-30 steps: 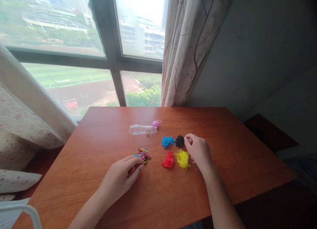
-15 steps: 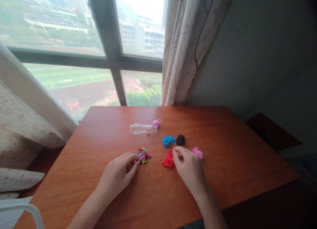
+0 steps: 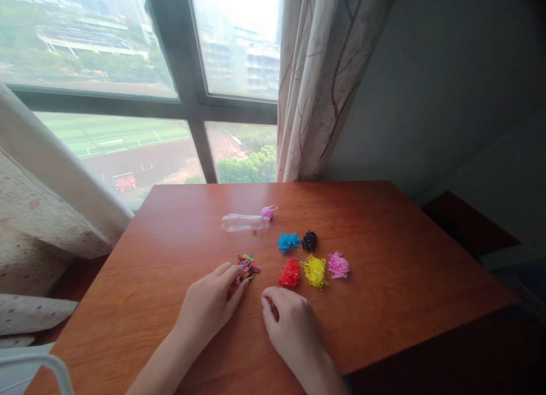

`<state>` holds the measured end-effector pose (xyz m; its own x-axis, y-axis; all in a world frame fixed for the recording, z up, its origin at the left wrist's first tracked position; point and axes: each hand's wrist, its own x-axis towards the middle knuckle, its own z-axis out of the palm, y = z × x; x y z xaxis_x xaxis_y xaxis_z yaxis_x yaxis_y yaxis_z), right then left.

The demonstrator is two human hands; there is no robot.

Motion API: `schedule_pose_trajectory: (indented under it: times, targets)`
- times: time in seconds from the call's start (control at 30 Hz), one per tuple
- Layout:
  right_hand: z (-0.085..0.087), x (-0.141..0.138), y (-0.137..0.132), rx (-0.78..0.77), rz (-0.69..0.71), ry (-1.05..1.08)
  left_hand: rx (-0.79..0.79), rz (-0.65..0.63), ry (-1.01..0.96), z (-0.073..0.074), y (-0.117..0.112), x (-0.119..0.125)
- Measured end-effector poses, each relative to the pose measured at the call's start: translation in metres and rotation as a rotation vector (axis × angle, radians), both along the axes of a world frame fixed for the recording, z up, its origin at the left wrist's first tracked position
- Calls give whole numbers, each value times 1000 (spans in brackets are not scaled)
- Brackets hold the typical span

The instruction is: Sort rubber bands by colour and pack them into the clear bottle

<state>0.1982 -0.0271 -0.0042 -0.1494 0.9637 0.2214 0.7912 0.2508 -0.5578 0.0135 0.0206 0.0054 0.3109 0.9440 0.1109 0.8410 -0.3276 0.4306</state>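
Observation:
My left hand rests at a small pile of mixed-colour rubber bands, its thumb and forefinger apart and touching the near left side. Part of that pile is hidden by the fingers. To its right, my right hand is above the table with fingers curled and thumb against forefinger; whatever is between the tips, if anything, cannot be made out. Beyond it lie single-colour heaps of rubber bands: red, yellow, pink, blue and black.
A clear plastic bottle lies on its side farther back on the wooden table, a pink cap with a loop by its mouth. Behind the table are a window and curtains. A white curved frame stands at lower left.
My right hand has moved left and toward me, away from the yellow heap, which now shows fully. My left thumb and forefinger have moved slightly farther over the mixed pile.

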Motion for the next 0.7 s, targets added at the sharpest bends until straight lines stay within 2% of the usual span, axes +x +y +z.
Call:
schedule_pose_trajectory:
  times: [0.33,0.7]
  targets:
    - [1,-3,1,-27,1,5,-6,12,-144,2,4,-9]
    - [4,-11,14,15,-23,76,-70,17,-323,10,4,-4]
